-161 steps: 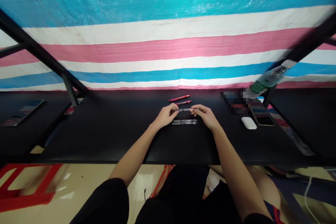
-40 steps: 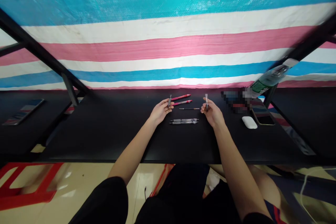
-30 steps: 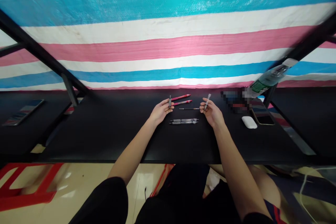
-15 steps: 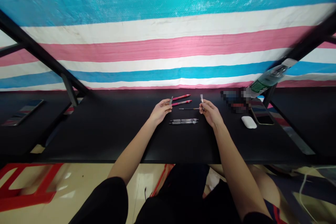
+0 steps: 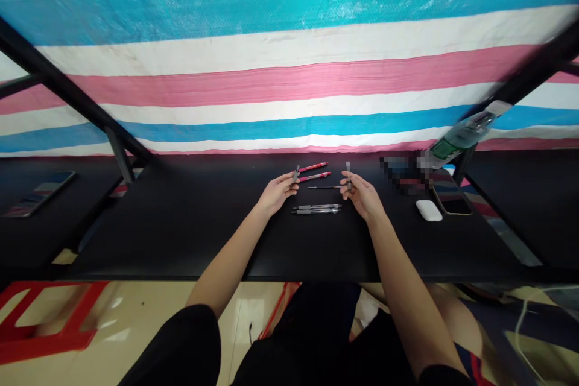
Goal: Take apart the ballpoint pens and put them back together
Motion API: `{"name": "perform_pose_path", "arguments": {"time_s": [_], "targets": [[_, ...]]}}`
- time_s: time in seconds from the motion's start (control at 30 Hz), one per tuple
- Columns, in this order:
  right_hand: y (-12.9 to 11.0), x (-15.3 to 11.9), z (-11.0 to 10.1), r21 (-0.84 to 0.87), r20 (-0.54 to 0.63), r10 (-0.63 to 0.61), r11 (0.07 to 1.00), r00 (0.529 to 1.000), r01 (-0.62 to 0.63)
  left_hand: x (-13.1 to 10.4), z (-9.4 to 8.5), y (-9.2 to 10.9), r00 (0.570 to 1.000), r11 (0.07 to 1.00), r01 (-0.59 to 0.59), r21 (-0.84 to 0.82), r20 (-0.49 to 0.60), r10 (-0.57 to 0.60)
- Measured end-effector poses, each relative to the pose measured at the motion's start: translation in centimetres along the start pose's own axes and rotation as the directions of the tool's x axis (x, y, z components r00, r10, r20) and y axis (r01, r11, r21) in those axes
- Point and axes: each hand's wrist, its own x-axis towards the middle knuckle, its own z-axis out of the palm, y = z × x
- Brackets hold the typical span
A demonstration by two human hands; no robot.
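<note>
Near the centre of the frame, the left hand (image 5: 275, 194) pinches a short gray pen part (image 5: 295, 175) between thumb and fingers, its upper end leaning slightly to the right. To the right of centre, the right hand (image 5: 365, 198) pinches a clear pen tube (image 5: 348, 170) that stands nearly upright, its lower portion partly covered by the fingers. The two hands are well apart, both above the black worktop (image 5: 172, 229). Between them a thin pen refill (image 5: 324, 187) lies sideways in the middle of the frame, its right end reaching the fingers of the right hand in the view; whether they touch it, I cannot tell. Just below it in the frame, two clear pens (image 5: 316, 209) with gray grips lie side by side, roughly level. Above the refill are two red pens (image 5: 315, 177), slanting up to the right, the left end of the lower one hidden by the left hand. At the right of the frame, a white rounded case (image 5: 429, 210) lies beside a dark phone (image 5: 453, 197), with a blurred-out cluster (image 5: 408, 174) to their upper left and a clear bottle (image 5: 461, 140) with a green label tilted to the right above them. Striped sheeting (image 5: 289, 87) in blue, white and pink fills the upper frame, and a red plastic piece (image 5: 47, 342) shows at the lower left.
</note>
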Motion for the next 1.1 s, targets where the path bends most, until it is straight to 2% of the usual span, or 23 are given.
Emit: {"name": "perform_pose_path", "arguments": {"time_s": [0.3,0.7,1.1], "targets": [[-0.27,-0.13,0.27,0.028,-0.002,0.005,1.000,1.000,-0.005,0.08,0.02,0.06,1.000,1.000,0.026,-0.010,0.000,-0.026],[-0.57,-0.24,0.46,0.006,-0.019,0.020,1.000,1.000,-0.020,0.27,-0.19,-0.48,0.998,0.998,-0.058,0.024,0.027,0.057],[-0.21,0.00,0.44,-0.028,-0.044,-0.002,1.000,0.999,0.000,0.03,-0.07,-0.17,0.999,0.999,-0.038,0.019,0.024,0.037]]}}
